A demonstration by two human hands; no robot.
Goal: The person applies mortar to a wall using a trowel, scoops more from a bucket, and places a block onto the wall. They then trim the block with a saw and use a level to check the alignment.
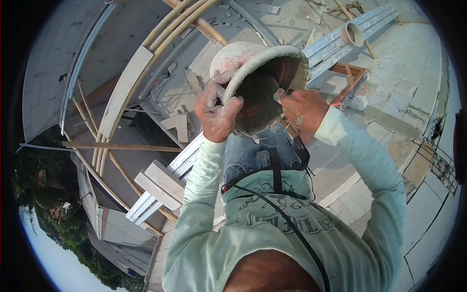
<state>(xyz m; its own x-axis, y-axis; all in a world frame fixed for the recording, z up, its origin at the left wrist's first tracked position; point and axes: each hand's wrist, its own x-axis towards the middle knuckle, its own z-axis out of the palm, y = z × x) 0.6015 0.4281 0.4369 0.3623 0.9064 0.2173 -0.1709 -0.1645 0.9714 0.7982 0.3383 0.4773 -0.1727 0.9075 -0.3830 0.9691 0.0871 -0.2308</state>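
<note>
Above the knees, the mortar-crusted bucket (243, 54) is held tilted, its rim gripped by the closed fingers of the left hand (216, 114) and right hand (304, 109), with bamboo poles (170, 24) and metal rails (335, 44) seen on the concrete roof (404, 63) beyond.
</note>
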